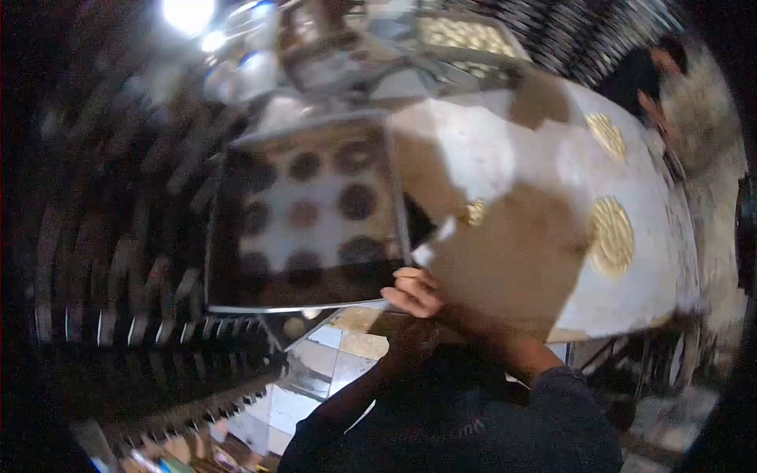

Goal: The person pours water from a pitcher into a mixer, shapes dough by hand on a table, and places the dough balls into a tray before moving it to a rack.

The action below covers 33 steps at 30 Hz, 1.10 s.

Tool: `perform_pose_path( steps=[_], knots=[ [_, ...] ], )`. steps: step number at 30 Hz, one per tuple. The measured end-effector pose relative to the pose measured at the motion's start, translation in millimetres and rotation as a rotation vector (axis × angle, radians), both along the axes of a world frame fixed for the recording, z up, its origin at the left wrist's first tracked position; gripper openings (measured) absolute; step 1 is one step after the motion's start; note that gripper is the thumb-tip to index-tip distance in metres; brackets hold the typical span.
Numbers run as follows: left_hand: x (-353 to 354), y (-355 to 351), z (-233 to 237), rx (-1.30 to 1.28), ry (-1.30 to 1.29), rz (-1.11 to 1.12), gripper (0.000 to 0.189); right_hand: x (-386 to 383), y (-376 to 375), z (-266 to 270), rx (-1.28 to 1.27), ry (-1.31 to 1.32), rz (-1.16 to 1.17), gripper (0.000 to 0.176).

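My right hand [415,292] is closed, fingers curled together, at the near right corner of a large metal baking tray [303,307]. What those fingers hold, if anything, I cannot make out. Just below it, dark in shadow, is my left hand [414,335], its fingers hidden. Rows of dark round patches mark the blurred tray surface, which stands left of a pale worktable [544,292]. A small yellowish dough piece [475,211] lies on the table beyond my hands. Two flattened rounds, a near dough round [612,235] and a far dough round [605,135], lie to the right.
At the back, another tray [516,39] holds several pale pieces. A person in dark clothing [635,79] is at the table's far right edge. Dark slatted racking [150,327] runs along the left, and floor tiles [315,359] show below the tray.
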<state>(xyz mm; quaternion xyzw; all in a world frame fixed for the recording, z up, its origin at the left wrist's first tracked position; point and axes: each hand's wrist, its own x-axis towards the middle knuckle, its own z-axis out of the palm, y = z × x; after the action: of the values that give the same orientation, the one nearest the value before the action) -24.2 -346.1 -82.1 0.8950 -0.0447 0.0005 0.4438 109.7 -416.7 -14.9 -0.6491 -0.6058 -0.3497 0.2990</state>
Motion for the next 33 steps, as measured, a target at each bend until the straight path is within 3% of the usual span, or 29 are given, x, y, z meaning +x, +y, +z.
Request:
perform_pose_path(
  steps=[1,3,5,7,9,11,13,14,16,17,19,20,21,22,23,25,26,28,29,31,33],
  knots=[
    [6,-8,7,0.036,0.018,-0.117,0.033,-4,-5,6,-0.025,0.004,-0.043,0.031],
    [25,-36,10,0.063,0.036,-0.340,0.037,-9,-34,39,0.005,0.324,0.142,0.030],
    [45,-76,5,0.008,0.054,-0.430,0.036,-3,-77,16,0.143,0.258,-0.006,0.032],
    [74,-123,-1,-0.033,0.072,-0.473,0.037,23,-164,-20,0.102,0.379,-0.112,0.030],
    [105,-170,-5,-0.052,0.091,-0.468,0.037,41,-249,-72,0.103,0.431,-0.452,0.026],
    [151,-228,-15,-0.017,0.115,-0.558,0.038,31,-338,-84,0.394,1.224,-0.594,0.022],
    [200,-284,-24,0.020,0.124,-0.579,0.037,30,-395,-111,0.721,1.439,-0.909,0.027],
    [224,-315,-29,0.033,0.111,-0.540,0.035,37,-415,-121,0.750,1.444,-0.908,0.027],
    [275,-379,-35,0.078,0.191,-0.387,0.040,51,-454,-131,1.464,1.838,-0.422,0.035],
    [293,-408,-34,0.067,0.124,-0.327,0.040,60,-457,-127,1.475,1.835,-0.411,0.035],
    [317,-457,-45,0.074,0.048,-0.269,0.040,91,-449,-109,1.903,1.713,0.072,0.043],
    [326,-474,-59,0.232,0.147,-0.197,0.043,103,-450,-108,1.922,1.703,0.101,0.043],
    [337,-488,-64,0.389,0.235,-0.121,0.045,121,-455,-108,2.142,1.622,0.197,0.044],
    [332,-494,-42,0.206,0.318,-0.123,0.046,135,-459,-117,2.358,1.526,0.301,0.046],
    [332,-492,-43,0.239,0.308,-0.129,0.046,138,-455,-131,2.384,1.513,0.335,0.046],
    [332,-483,-53,-0.593,0.693,0.047,0.044,135,-447,-144,1.867,1.448,-0.113,0.043],
    [334,-479,-57,-0.569,0.689,0.036,0.044,131,-446,-150,1.893,1.433,-0.099,0.043],
    [342,-474,-54,-1.026,1.119,0.087,0.040,113,-461,-78,2.450,1.600,0.114,0.032],
    [347,-473,-49,-1.013,1.122,0.091,0.040,117,-459,-89,2.463,1.599,0.120,0.032],
    [355,-474,-43,-0.978,1.309,-0.138,0.043,116,-453,-118,2.314,1.406,0.391,0.026],
    [361,-468,-62,-0.979,1.303,-0.183,0.045,118,-458,-124,2.267,1.563,0.302,0.025]
  ],
)
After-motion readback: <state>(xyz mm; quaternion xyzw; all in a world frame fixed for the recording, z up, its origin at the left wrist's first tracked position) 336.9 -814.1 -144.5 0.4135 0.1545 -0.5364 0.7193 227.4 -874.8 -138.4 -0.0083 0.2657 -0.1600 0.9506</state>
